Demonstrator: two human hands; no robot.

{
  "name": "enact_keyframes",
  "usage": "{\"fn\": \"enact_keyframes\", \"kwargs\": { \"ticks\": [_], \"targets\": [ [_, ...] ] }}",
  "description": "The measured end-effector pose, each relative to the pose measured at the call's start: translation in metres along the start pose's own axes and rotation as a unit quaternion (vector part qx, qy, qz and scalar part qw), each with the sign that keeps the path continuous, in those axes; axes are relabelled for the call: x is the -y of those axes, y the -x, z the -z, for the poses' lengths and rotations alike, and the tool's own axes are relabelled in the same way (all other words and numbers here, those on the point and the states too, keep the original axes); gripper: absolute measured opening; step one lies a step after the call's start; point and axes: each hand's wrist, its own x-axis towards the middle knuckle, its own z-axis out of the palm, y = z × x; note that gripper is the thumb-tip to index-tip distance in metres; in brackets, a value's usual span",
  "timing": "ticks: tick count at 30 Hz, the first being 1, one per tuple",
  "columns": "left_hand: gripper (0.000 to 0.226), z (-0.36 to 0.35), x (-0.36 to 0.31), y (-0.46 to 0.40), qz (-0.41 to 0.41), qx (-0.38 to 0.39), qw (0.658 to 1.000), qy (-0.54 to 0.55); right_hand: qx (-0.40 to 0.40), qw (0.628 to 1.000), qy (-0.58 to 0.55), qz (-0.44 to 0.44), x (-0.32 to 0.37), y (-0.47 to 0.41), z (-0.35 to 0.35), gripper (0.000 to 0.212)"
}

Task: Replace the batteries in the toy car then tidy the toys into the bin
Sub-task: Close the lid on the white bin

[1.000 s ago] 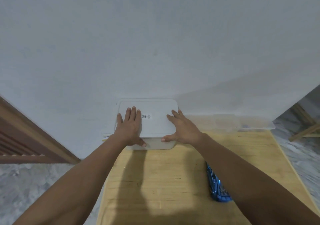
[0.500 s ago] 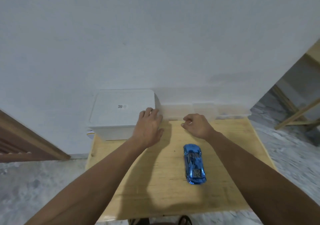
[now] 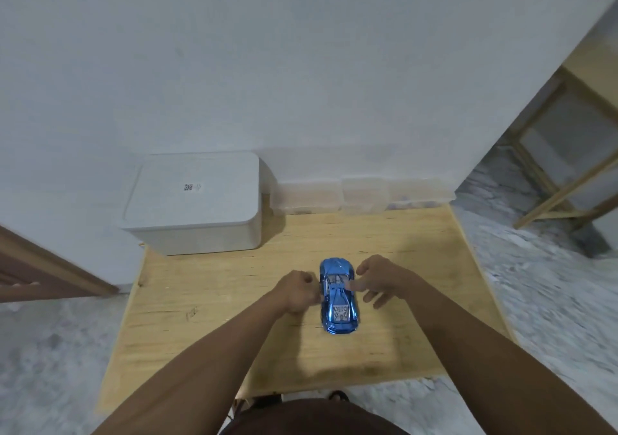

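Head view: blue toy car [image 3: 337,295] on wooden table [image 3: 214,304] between hands, left hand [image 3: 298,292] curled against its side, right hand [image 3: 378,280] loosely spread, fingertip on roof.

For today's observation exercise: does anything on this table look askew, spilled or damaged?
Nothing stands out. The blue toy car sits upright on the wooden table between both hands, the white bin is lidded, and the clear containers line the wall.

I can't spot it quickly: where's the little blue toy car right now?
In the head view, the blue toy car sits on the wooden table, between the left hand and right hand, nearer than the white bin.
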Motion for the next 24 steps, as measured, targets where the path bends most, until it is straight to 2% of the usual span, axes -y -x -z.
{"fn": "enact_keyframes", "kwargs": {
  "ticks": [1,3,5,15,24],
  "targets": [
    [0.020,-0.003,0.000,0.003,0.003,0.015,0.999,0.032,0.021,1.000,-0.017,-0.007,-0.005,0.000,-0.001,0.063],
    [0.064,-0.008,0.004,0.000,0.022,0.035,0.995,0.090,0.056,0.998,-0.038,-0.013,-0.012,-0.003,-0.004,0.082],
    [0.079,-0.010,0.005,0.000,0.031,0.040,0.991,0.120,0.072,0.995,-0.067,-0.009,-0.017,-0.005,-0.007,0.088],
    [0.094,-0.014,0.008,-0.003,0.045,0.064,0.966,0.247,0.067,0.986,-0.150,0.014,-0.020,-0.012,-0.017,0.078],
    [0.084,0.009,-0.004,-0.008,0.024,0.016,0.958,0.286,0.034,0.984,-0.169,0.055,0.008,-0.025,-0.016,0.069]
  ]
}}
